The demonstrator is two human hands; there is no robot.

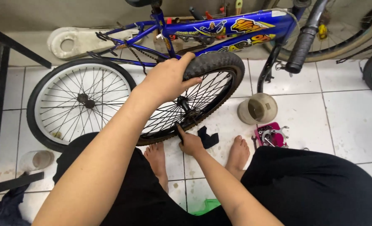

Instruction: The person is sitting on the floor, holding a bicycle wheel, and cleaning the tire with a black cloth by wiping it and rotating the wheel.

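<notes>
Left hand (pixel 167 79): grip clenched over top of black knobbly rubber tyre (pixel 219 62) of loose spoked wheel, held upright on white tiled floor (pixel 345 113).

Right hand (pixel 190 143): grip closed on small dark tool (pixel 179 130), seemingly a spanner, set at wheel hub (pixel 182 104); hub lies just above right hand, below left.

Blue bicycle frame (pixel 236 29) seen behind.

The knobby-tyred black spoked loose wheel (pixel 202 96) stands before the blue steel bicycle frame (pixel 236 29). Left of it, the mounted white-rimmed wheel (pixel 79 100); right, a round grey plastic tub (pixel 258 109); under it, a black cloth scrap (pixel 207 137).
</notes>
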